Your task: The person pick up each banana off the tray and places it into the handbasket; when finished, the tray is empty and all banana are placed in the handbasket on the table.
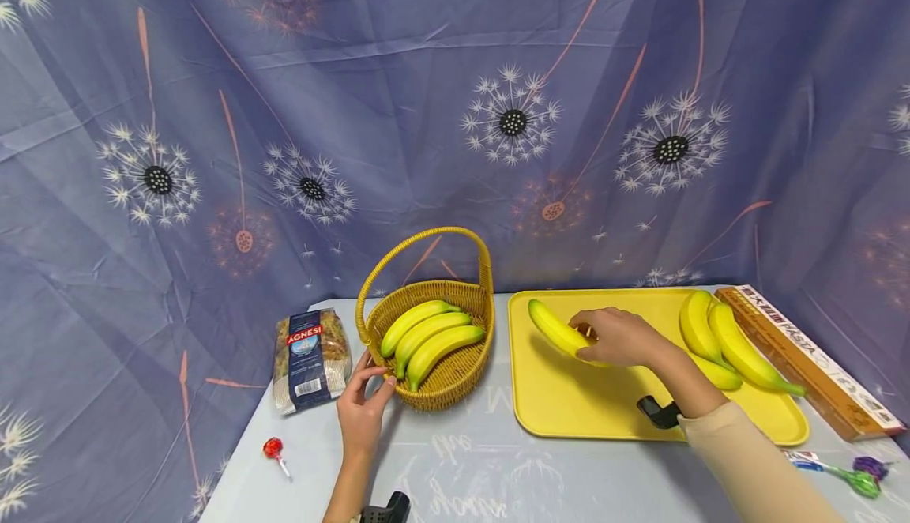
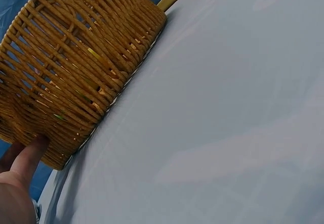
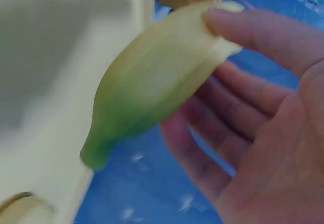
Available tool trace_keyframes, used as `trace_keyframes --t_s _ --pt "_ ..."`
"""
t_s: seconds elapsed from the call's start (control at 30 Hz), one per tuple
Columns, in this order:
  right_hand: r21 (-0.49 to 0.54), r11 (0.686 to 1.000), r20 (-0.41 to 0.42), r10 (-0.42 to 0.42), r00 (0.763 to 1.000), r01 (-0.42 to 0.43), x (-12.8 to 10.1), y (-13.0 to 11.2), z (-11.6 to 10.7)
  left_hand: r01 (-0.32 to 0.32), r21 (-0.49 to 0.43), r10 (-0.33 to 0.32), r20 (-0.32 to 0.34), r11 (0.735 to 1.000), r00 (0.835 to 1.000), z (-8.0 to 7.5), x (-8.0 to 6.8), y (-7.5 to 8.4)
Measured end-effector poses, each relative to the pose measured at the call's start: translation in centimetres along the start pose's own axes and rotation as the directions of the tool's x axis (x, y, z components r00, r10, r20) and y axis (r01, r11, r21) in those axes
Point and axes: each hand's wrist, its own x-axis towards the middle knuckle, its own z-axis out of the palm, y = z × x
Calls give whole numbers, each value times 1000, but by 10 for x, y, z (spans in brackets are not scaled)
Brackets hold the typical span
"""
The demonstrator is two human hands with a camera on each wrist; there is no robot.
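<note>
Above the yellow tray (image 1: 533,396), my right hand (image 1: 622,337) pinches a banana (image 1: 558,329) between thumb and fingers. The right wrist view shows this banana (image 3: 147,72) tilted, its green end pointing away from the palm. At the front left of the wicker basket (image 1: 455,396), my left hand (image 1: 366,408) grips the rim with thumb and fingers. The left wrist view has the thumb (image 2: 31,155) against the woven wall (image 2: 86,57). Three bananas (image 1: 430,337) lie side by side in the basket. More bananas (image 1: 746,349) rest on the tray's right side, one partly behind my forearm.
A pasta bag (image 1: 310,361) lies left of the basket, with a red lollipop (image 1: 273,449) in front of it. A long pasta box (image 1: 810,365) borders the tray's right side. Green and purple lollipops (image 1: 863,479) lie at the right front. A patterned curtain (image 1: 426,112) hangs behind.
</note>
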Motion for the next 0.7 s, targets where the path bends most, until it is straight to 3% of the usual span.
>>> trace_keyframes --t_s 0.2,0.37,0.57,0.7 --pt "64 980 75 -194 978 190 26 -40 -20 3 -10 -3 -9 1000 1000 -1 0 1" --pt "6 953 81 -302 950 303 51 -81 -33 -3 -1 3 0 1000 1000 -1 1 1" --pt "-79 917 141 -378 915 391 84 -119 -40 2 2 -2 -5 1000 1000 -1 1 1" --pt "-130 907 221 -366 904 400 107 -140 -41 6 -4 -6 -6 1000 1000 -1 1 1"
